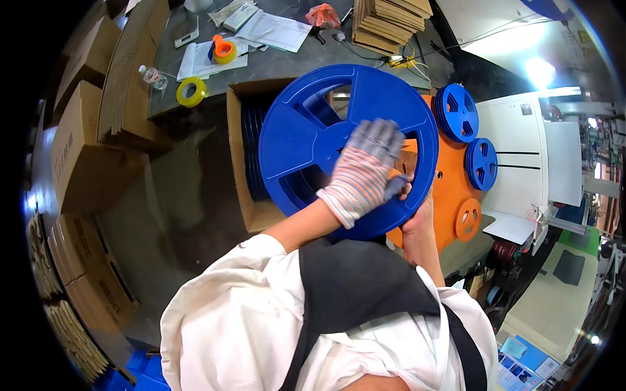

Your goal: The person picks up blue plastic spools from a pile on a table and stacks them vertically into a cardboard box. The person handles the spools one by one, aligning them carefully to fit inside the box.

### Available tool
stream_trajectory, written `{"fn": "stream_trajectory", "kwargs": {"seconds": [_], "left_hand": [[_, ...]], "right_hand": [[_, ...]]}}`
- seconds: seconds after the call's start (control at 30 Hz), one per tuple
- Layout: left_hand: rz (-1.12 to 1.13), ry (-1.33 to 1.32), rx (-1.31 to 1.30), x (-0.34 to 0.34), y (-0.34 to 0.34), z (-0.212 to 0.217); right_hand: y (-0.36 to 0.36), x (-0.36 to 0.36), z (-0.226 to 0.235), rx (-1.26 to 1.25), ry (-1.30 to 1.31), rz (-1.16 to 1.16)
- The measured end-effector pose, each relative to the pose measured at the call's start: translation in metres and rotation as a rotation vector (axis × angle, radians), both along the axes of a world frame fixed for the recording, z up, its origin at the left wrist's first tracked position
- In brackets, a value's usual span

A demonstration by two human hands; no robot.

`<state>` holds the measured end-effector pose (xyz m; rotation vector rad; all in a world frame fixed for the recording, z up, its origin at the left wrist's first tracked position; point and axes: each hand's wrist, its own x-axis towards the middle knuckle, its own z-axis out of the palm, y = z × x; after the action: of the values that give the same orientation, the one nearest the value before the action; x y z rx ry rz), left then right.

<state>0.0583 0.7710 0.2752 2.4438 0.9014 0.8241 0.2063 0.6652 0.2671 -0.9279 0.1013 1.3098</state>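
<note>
A large blue reel is held up in front of the person's chest, partly over an open carton in which dark blue discs stand on edge. The left hand, in a striped glove with grey fingers, is flat over the reel's face, its fingers together and its thumb apart; whether it presses on the plastic, I cannot tell. The right hand grips the reel's lower right rim, fingers curled through an opening. Beyond lies a dark grey worktable, strewn with printed sheets, a clear yellow tape roll at its near edge, a plastic bottle, a crumpled red bag and a stack of flat cardboard. To the right, an orange surface bears two stacks of small blue reels and an orange disc. Brown cartons crowd the left side above a dull grey floor; on the right stand a white cabinet, a bright lamp and a beige-topped bench.
</note>
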Motion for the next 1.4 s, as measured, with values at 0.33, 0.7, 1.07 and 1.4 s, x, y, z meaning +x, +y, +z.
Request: {"fn": "stream_trajectory", "kwargs": {"seconds": [0.33, 0.7, 1.07, 1.4], "left_hand": [[0.032, -0.015, -0.021, -0.018, -0.004, -0.002], [-0.05, -0.014, 0.006, -0.021, -0.022, -0.015], [0.649, 0.251, -0.073, -0.128, 0.027, -0.138], [0.375, -0.65, -1.337, -0.021, -0.009, -0.103]], "right_hand": [[-0.011, -0.006, 0.005, -0.003, 0.0, 0.082], [-0.011, -0.009, 0.002, -0.075, -0.074, 0.061], [-0.008, 0.013, -0.001, -0.127, -0.081, -0.068], [0.01, -0.074, 0.019, 0.075, -0.689, 0.17]]}}
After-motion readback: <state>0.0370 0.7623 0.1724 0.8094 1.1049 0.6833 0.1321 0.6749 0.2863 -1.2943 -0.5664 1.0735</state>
